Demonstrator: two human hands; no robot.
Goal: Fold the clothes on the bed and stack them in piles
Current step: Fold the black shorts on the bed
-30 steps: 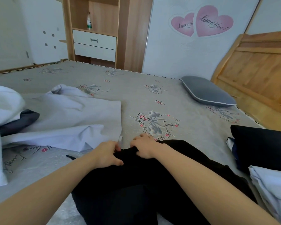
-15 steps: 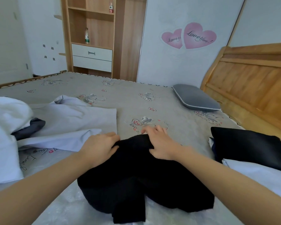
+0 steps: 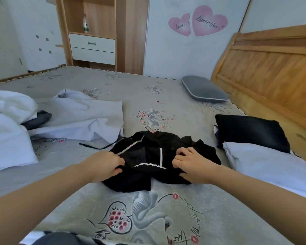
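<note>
The black garment (image 3: 159,156) is seen bunched on the bed (image 3: 184,218), long axis 9-to-3 o'clock, pinched at its 9 o'clock end by the left hand (image 3: 106,165) and at 3 o'clock by the curled right hand (image 3: 191,165), both equally near.

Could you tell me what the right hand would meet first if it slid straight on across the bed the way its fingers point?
The right hand points up-left, so it would probably first cross the crumpled black garment with white trim it grips, then perhaps the pale lavender shirt; depth is unclear.
</note>
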